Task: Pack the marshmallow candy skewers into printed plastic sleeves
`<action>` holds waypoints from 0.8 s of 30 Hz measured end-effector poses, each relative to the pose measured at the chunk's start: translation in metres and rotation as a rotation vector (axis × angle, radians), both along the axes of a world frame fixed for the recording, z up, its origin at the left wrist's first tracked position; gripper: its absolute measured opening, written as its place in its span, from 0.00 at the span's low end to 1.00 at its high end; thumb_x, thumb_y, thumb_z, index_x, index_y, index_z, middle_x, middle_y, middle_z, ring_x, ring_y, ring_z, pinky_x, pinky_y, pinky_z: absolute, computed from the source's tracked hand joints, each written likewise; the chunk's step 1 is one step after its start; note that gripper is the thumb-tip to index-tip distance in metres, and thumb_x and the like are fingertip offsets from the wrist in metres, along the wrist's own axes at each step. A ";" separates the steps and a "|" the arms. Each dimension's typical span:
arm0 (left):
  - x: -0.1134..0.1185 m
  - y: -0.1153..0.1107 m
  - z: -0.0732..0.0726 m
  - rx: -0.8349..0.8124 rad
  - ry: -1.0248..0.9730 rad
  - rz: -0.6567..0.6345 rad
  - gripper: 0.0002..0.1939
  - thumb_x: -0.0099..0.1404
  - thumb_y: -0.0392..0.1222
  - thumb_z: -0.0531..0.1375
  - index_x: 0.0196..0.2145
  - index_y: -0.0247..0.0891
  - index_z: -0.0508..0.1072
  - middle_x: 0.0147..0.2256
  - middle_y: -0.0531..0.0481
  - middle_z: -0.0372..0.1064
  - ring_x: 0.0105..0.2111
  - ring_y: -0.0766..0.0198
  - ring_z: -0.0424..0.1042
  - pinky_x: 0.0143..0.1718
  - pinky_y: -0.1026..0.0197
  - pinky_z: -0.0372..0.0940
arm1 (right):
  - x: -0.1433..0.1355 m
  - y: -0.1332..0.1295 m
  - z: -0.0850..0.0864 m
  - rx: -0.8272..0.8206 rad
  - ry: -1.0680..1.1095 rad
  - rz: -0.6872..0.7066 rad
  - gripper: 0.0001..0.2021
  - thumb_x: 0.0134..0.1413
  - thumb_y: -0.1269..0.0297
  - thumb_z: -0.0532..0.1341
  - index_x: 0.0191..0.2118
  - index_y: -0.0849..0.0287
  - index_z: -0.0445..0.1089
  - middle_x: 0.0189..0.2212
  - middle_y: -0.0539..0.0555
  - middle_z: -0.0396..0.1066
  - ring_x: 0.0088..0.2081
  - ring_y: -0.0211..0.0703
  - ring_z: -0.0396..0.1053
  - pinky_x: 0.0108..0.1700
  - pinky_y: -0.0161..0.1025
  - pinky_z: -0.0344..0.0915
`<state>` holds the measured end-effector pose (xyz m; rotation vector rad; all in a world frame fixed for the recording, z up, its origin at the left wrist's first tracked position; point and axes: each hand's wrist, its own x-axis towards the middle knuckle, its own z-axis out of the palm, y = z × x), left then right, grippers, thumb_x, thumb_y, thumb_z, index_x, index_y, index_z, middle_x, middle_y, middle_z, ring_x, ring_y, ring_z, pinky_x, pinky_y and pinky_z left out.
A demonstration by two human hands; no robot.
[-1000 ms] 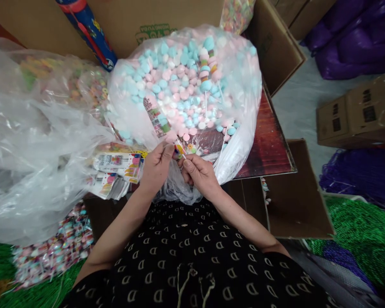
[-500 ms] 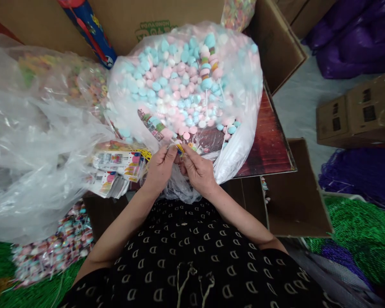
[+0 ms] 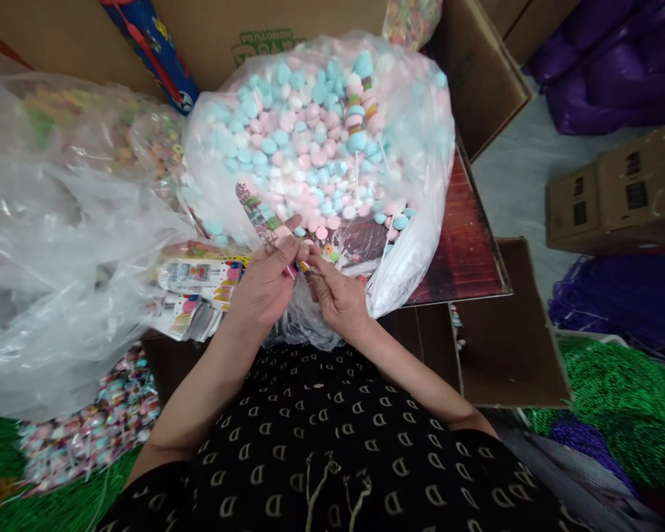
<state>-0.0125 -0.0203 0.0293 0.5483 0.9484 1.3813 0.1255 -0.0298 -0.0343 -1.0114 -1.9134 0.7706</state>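
Note:
Above the table's front edge, my left hand (image 3: pixel 264 287) is closed round a slim printed candy wrapper (image 3: pixel 256 211). Pale pink and blue candy shows at its lower part, and its pink and yellow end sticks out by my thumb. My right hand (image 3: pixel 340 295) pinches at that coloured end; the exact grip is partly hidden by the fingers. Just beyond lies a large clear bag of pink, blue and white candies (image 3: pixel 310 159). Two candy skewers (image 3: pixel 356 111) on white sticks rest on it. To the left of my left hand are stacked printed wrappers (image 3: pixel 193 284).
At left, a crumpled clear bag (image 3: pixel 60 281) covers ring-shaped candies. A blue tube (image 3: pixel 155 55) leans against a cardboard box at the back. An open carton (image 3: pixel 515 332) stands right of the table (image 3: pixel 454 258). Green strands (image 3: pixel 632 406) lie at lower right, packed candies (image 3: pixel 94 428) at lower left.
My left hand has turned and shifted slightly left, its thumb now lying over the wrapper. My right hand stays at the wrapper's coloured end, its fingers somewhat more extended.

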 end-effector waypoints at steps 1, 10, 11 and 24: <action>0.002 0.000 -0.001 -0.014 0.024 0.002 0.15 0.67 0.43 0.69 0.50 0.39 0.77 0.26 0.58 0.66 0.35 0.66 0.73 0.50 0.59 0.69 | -0.001 -0.001 0.001 -0.009 0.016 0.005 0.20 0.75 0.58 0.48 0.62 0.57 0.69 0.43 0.58 0.81 0.41 0.44 0.81 0.45 0.40 0.76; -0.002 -0.006 -0.009 0.050 0.340 -0.065 0.20 0.72 0.59 0.60 0.29 0.43 0.68 0.26 0.52 0.59 0.31 0.62 0.69 0.38 0.56 0.71 | 0.020 0.003 0.025 -0.207 0.097 0.072 0.18 0.73 0.49 0.53 0.50 0.54 0.75 0.33 0.52 0.78 0.33 0.42 0.77 0.39 0.41 0.75; -0.004 -0.008 -0.009 0.053 0.333 -0.101 0.22 0.71 0.61 0.61 0.27 0.43 0.67 0.25 0.52 0.59 0.31 0.61 0.68 0.38 0.55 0.72 | 0.027 0.008 0.031 -0.228 0.149 0.057 0.19 0.73 0.48 0.54 0.49 0.53 0.76 0.33 0.52 0.78 0.34 0.42 0.77 0.40 0.41 0.75; 0.016 -0.027 -0.007 0.075 -0.023 -0.726 0.28 0.64 0.69 0.63 0.25 0.42 0.64 0.16 0.62 0.47 0.14 0.69 0.54 0.28 0.54 0.72 | 0.023 0.030 0.044 -0.660 0.463 0.363 0.30 0.60 0.35 0.61 0.54 0.56 0.74 0.36 0.56 0.81 0.36 0.48 0.79 0.39 0.48 0.79</action>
